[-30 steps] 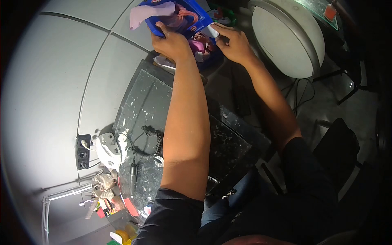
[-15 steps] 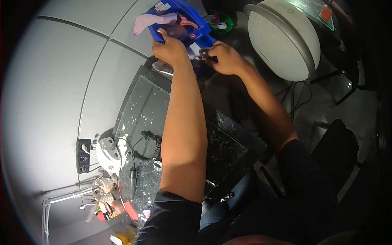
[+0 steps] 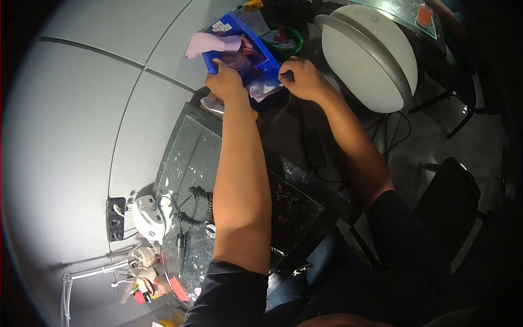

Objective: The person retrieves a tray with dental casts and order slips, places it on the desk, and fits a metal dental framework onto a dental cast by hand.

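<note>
Near the top of the view is a tilted blue plastic bin (image 3: 261, 50). A pale pink strip (image 3: 215, 43) hangs over its left edge, and reddish-pink pieces (image 3: 248, 56) lie inside. My left hand (image 3: 224, 83) is closed on the bin's near left edge, thumb on top. My right hand (image 3: 305, 80) is at the bin's right front corner, fingers curled, with blue showing between thumb and fingers. White and pale pink pieces (image 3: 263, 89) lie below the bin, between my hands.
A green bin (image 3: 294, 42) stands behind the blue one. To the right is a large rounded pale case (image 3: 370, 60). A black speckled bench (image 3: 190, 136) holds a white device (image 3: 148, 218), a coiled cable (image 3: 202, 204) and a dark handpiece (image 3: 180, 252). Wall sockets (image 3: 115, 220) are at left.
The blue bin has shifted slightly down in view, and more of the green bin shows. My right hand, blurred beside a dark item before, is now curled at the blue bin's corner.
</note>
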{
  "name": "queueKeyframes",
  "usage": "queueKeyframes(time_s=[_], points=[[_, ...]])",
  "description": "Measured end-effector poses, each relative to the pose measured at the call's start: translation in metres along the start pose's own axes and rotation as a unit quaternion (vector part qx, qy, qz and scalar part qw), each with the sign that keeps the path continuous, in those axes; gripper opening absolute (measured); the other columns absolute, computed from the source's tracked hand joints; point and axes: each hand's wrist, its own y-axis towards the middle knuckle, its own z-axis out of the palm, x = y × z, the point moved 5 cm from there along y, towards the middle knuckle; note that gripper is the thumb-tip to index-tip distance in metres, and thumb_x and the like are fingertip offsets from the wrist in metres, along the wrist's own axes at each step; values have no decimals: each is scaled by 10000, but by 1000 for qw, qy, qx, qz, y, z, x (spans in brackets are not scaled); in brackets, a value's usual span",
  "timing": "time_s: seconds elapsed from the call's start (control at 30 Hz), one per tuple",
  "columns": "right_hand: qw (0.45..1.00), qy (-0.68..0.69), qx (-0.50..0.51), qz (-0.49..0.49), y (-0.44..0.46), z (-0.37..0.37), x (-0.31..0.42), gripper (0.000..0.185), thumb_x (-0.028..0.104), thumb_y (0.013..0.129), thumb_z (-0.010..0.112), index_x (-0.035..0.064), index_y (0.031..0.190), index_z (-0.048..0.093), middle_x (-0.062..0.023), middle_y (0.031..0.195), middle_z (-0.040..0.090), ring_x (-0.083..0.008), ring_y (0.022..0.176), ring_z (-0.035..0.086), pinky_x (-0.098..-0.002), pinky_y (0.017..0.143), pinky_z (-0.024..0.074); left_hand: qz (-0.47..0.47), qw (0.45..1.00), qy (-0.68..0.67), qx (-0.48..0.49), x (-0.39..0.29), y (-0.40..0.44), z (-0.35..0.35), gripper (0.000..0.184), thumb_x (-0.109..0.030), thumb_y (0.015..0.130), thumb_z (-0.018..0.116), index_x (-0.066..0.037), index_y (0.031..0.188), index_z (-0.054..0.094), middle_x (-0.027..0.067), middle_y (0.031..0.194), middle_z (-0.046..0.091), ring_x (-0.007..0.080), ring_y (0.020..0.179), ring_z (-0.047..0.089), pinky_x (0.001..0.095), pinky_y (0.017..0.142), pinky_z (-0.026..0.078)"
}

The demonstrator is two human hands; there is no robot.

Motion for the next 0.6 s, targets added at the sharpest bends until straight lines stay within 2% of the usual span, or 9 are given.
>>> queueKeyframes(time_s=[0.07, 0.17, 0.23, 0.37, 0.43, 0.53, 0.6], points=[[1000, -1, -7, 5, 1, -1, -1, 154, 145, 845, 734, 35, 952, 728, -205, 1043, 714, -393, 1014, 685, -446, 881, 562, -46, 996, -70, -2, 12, 6, 1, 308, -242, 1014, 651, 45, 1109, 711, 125, 1060, 725, 196, 914, 658, 384, 840, 533], [999, 1, -31, -36, -1, 1, -2, 161, 133, 839, 740, 27, 958, 719, -210, 1022, 709, -394, 1013, 682, -448, 883, 560, -67, 995, -74, 17, 7, 2, 1, 331, -253, 1021, 638, 48, 1144, 702, 134, 1109, 717, 209, 949, 659, 388, 880, 528], [999, -9, 30, -9, -4, 6, -1, 140, 119, 836, 728, 17, 931, 717, -205, 1013, 710, -394, 997, 685, -451, 873, 562, -80, 994, -66, 21, 7, 1, 1, 344, -259, 1024, 634, 54, 1152, 696, 142, 1110, 717, 213, 958, 659, 393, 886, 526], [999, -9, 44, -20, -5, 7, 2, 116, 91, 824, 711, 7, 904, 719, -210, 1013, 713, -395, 979, 693, -459, 844, 564, -45, 997, -41, 38, 5, -1, 6, 378, -271, 1030, 615, 81, 1152, 681, 170, 1119, 718, 235, 976, 664, 405, 898, 520], [1000, -5, 18, -24, -5, 4, 4, 99, 86, 816, 697, 20, 883, 726, -205, 950, 718, -404, 926, 698, -467, 815, 565, -32, 999, -14, 41, 7, -1, 9, 385, -271, 1032, 607, 90, 1147, 678, 178, 1124, 719, 244, 983, 667, 406, 899, 518], [1000, -6, 23, 20, -4, -1, 8, 94, 105, 816, 691, 38, 873, 726, -197, 876, 712, -413, 888, 696, -473, 801, 564, -10, 1000, -15, 22, 11, 3, 9, 374, -250, 1019, 619, 99, 1137, 679, 194, 1116, 726, 257, 978, 682, 406, 893, 521], [1000, 7, 28, 13, -5, -2, 16, 93, 117, 819, 692, 45, 869, 725, -193, 864, 712, -415, 876, 695, -475, 797, 563, 27, 999, -12, -34, 10, 7, 1, 342, -231, 1002, 635, 92, 1096, 701, 199, 1068, 742, 274, 932, 702, 421, 869, 532]])
